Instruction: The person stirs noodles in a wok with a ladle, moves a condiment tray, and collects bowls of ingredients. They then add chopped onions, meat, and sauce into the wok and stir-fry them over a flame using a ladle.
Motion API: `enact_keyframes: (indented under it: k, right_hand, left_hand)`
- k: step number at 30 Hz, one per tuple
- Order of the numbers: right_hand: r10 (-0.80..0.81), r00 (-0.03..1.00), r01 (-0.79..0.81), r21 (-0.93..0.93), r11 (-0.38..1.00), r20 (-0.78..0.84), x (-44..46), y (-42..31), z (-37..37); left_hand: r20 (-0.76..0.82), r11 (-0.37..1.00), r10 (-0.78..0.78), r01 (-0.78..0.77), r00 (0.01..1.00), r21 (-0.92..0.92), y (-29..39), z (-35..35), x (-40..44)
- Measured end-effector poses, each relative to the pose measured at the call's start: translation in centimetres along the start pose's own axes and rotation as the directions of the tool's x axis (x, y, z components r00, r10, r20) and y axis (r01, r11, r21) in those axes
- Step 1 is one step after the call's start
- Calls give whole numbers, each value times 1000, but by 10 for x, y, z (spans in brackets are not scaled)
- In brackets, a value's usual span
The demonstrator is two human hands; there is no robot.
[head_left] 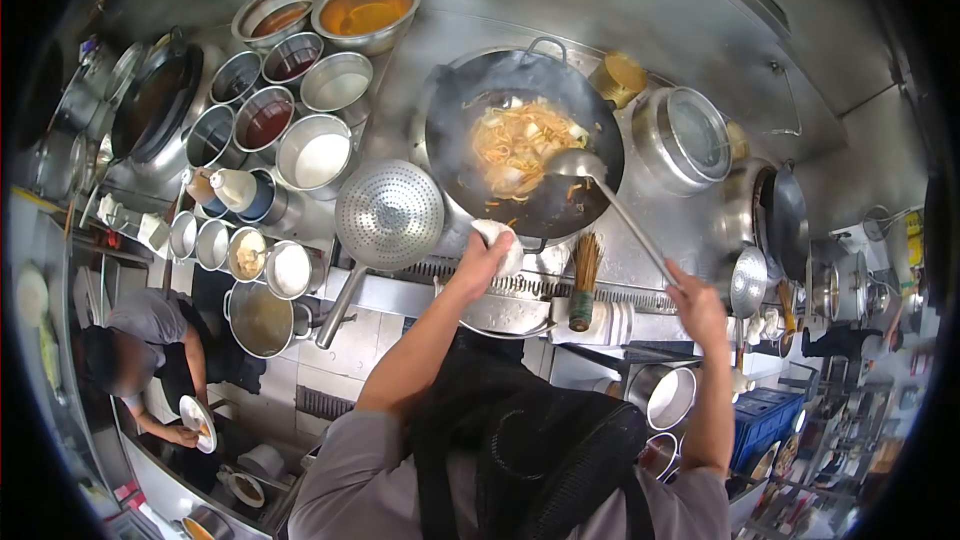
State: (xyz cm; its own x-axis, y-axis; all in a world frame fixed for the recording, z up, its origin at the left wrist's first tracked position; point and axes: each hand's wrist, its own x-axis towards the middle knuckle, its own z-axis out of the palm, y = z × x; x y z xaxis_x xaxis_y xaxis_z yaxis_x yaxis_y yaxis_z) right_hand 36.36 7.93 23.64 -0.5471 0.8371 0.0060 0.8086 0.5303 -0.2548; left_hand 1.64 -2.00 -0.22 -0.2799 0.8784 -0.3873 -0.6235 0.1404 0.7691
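Note:
A black wok (452,105) sits over the burner, holding steaming noodles (515,145) with pale pieces of vegetable. My left hand (483,265) is closed around a folded white cloth (508,252) at the wok's near rim, close to its loop handle. Whether the cloth grips the rim itself is hidden. In my right hand (698,305) is the end of a long ladle (640,228); its bowl rests inside the wok at the right side of the noodles. A bamboo brush (586,280) stands between my hands, below the wok.
A perforated strainer (390,212) lies left of the wok, its handle pointing toward me. Several metal containers of sauces and seasonings (312,152) fill the left side. A lidded pot (690,135) stands to the right. Lower left, another person (150,340) holds a plate (197,423).

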Motion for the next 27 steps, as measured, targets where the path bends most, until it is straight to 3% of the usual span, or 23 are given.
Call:
enact_keyframes:
  k: [2,4,7,10,11,12,14,15,17,18,20,24,26,27]
  right_hand:
    - [20,999,-17,-81,997,29,-6,-19,-54]
    - [83,991,-51,-286,957,104,-9,-33,-88]
    - [120,984,-68,-335,940,135,1,-29,-80]
    - [67,992,-24,-362,932,104,31,-1,-12]
    - [69,995,-46,-285,957,72,43,0,14]
    - [-25,1000,27,-145,989,15,54,22,47]
    - [-93,989,116,225,967,-111,70,48,107]
    - [-101,988,125,226,966,-116,72,37,110]
    - [321,943,-322,461,827,83,70,-11,125]
    - [316,945,-319,463,827,86,72,-20,139]
    - [202,927,-83,351,933,-317,81,-27,181]
    - [152,925,-59,265,962,-348,102,-57,212]
    - [261,945,-322,694,644,196,100,-83,171]
    - [258,946,-319,697,643,195,98,-83,167]
  left_hand:
    - [12,998,-5,4,1000,69,2,0,0]
    - [-1,998,-16,16,1000,59,5,2,0]
    - [-21,998,-36,37,999,45,5,5,2]
    - [-28,999,-27,28,999,42,2,4,4]
    - [-23,999,-11,12,1000,46,2,4,4]
    - [-24,999,-5,6,1000,45,3,3,3]
    - [-13,994,1,0,1000,112,5,1,2]
    - [-16,994,10,-8,1000,112,7,2,2]
    - [-32,991,7,-3,999,130,10,5,-3]
    - [-16,991,11,-9,1000,131,16,7,-7]
    - [-23,991,5,-2,1000,131,14,7,-6]
    - [-62,990,-18,26,998,141,14,9,-6]
    - [-50,989,-14,21,999,147,10,8,-5]
    - [-43,989,-8,15,999,150,11,5,-3]
